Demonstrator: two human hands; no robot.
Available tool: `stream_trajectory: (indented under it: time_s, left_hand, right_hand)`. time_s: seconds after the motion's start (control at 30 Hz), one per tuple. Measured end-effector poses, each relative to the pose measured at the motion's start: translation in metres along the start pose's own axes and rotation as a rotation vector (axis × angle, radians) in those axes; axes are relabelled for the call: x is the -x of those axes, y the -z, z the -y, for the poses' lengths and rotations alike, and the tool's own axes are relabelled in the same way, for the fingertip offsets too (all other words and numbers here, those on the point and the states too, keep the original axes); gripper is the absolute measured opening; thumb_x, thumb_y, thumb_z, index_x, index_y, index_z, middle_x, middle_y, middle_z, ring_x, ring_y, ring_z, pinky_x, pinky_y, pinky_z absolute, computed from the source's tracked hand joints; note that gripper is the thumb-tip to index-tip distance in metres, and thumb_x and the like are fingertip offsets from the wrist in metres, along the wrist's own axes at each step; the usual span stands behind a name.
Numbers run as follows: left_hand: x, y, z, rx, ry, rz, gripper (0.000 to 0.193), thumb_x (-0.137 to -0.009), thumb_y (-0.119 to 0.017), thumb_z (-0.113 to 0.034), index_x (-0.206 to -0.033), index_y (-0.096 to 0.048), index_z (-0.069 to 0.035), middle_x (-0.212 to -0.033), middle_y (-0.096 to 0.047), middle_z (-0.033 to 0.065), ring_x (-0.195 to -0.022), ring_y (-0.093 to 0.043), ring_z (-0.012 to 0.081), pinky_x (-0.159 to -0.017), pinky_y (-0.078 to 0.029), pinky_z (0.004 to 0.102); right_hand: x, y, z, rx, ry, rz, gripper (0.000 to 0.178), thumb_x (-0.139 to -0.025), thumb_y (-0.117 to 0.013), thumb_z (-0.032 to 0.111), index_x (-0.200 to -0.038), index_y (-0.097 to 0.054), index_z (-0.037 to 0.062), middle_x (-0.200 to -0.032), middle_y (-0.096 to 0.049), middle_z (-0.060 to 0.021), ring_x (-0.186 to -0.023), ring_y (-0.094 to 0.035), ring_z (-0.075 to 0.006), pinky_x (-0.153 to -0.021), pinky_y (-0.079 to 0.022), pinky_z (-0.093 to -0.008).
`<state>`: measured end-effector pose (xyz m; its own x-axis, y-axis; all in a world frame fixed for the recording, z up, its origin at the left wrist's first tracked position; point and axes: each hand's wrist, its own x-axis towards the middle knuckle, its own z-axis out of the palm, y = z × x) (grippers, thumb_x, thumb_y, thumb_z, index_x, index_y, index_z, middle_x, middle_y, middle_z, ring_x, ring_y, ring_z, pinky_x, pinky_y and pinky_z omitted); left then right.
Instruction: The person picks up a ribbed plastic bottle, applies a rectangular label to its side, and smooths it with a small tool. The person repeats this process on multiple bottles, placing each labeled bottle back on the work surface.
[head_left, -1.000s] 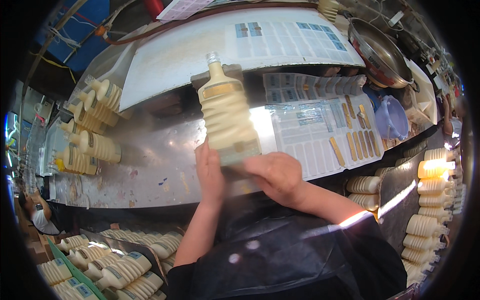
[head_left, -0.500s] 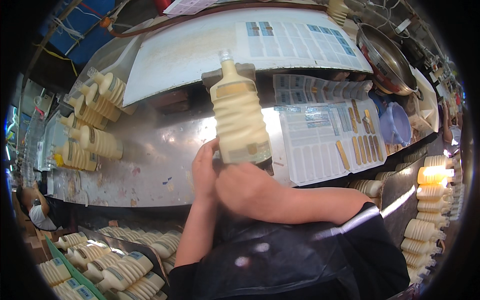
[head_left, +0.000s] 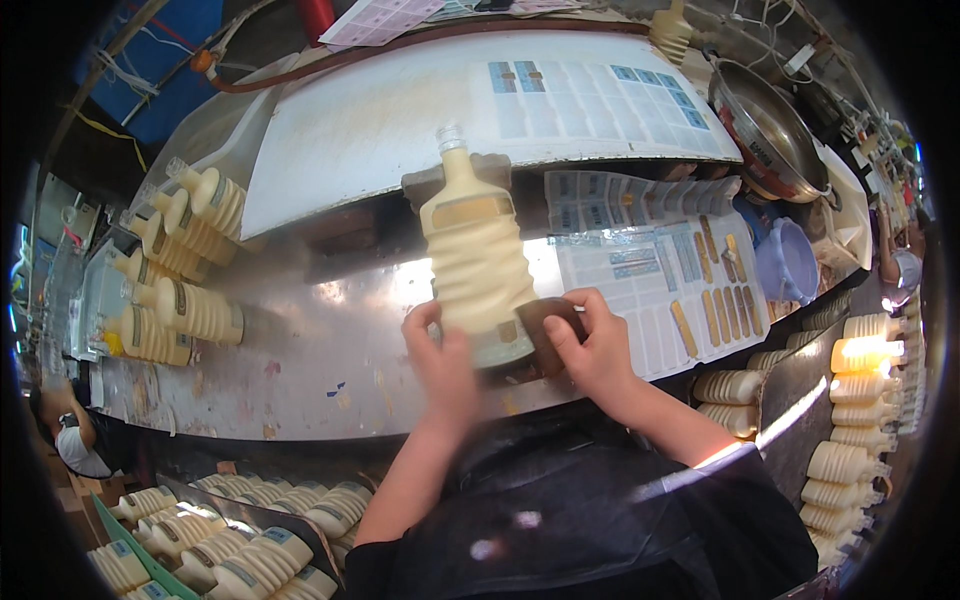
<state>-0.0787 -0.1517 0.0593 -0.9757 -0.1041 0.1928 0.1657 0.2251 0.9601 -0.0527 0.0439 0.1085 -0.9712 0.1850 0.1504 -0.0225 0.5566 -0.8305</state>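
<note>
— Far left? Anything changed?
— Same cluster of ribbed cream bottles point(head_left: 170, 270) lying on the steel bench point(head_left: 330, 380), caps pointing up-left; sits a little lower and nearer than half a second ago, from the head shifting.
— And the left hand point(head_left: 445, 365)?
— Wrapped around the lower left side of the held bottle point(head_left: 475, 265), fingers curled shut on it, blurred. Before, tucked partly under the right hand; now plainly apart from it.
— The held bottle itself?
— Upright above the bench, neck at the top, base down between both hands, in front of the white sloped panel point(head_left: 400, 130). Tilted less than before.
— Right hand point(head_left: 595, 345)?
— No longer covering the base. Moved out to the right side, fingertips pinching a dark brown label point(head_left: 550, 325) against the bottle's lower edge.
— Further right?
— Sheets of blue and gold stickers point(head_left: 660, 290), a lilac bowl point(head_left: 790, 265), then rows of bottles point(head_left: 850, 400) at the edge, in the same places.
</note>
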Motion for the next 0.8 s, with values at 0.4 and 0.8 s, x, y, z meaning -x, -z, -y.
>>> stream_trajectory:
  time_s: [0.4, 0.8]
  left_hand:
    - [-0.101, 0.0, -0.038, 0.092, -0.056, 0.128, 0.046, -0.112, -0.038, -0.039, -0.141, -0.045, -0.004, -0.133, -0.05, 0.0117, -0.118, -0.051, 0.0173, -0.103, -0.043, 0.034]
    - [-0.118, -0.015, -0.031, 0.433, 0.24, 0.203, 0.03, -0.11, -0.043, -0.026, -0.133, -0.041, -0.007, -0.126, -0.05, 0.0095, -0.114, -0.049, 0.0162, -0.101, -0.043, 0.0333]
  right_hand:
    - [-0.094, -0.007, 0.076, -0.04, 0.216, -0.025, 0.031, -0.097, -0.061, 0.023, -0.12, -0.053, 0.0043, -0.088, -0.071, -0.0223, -0.078, -0.07, -0.041, -0.071, -0.054, -0.049]
    - [-0.115, -0.035, -0.033, -0.361, -0.129, -0.011, 0.032, -0.101, -0.059, 0.025, -0.12, -0.063, -0.0001, -0.108, -0.071, -0.0169, -0.101, -0.068, -0.0265, -0.091, -0.051, -0.0355]
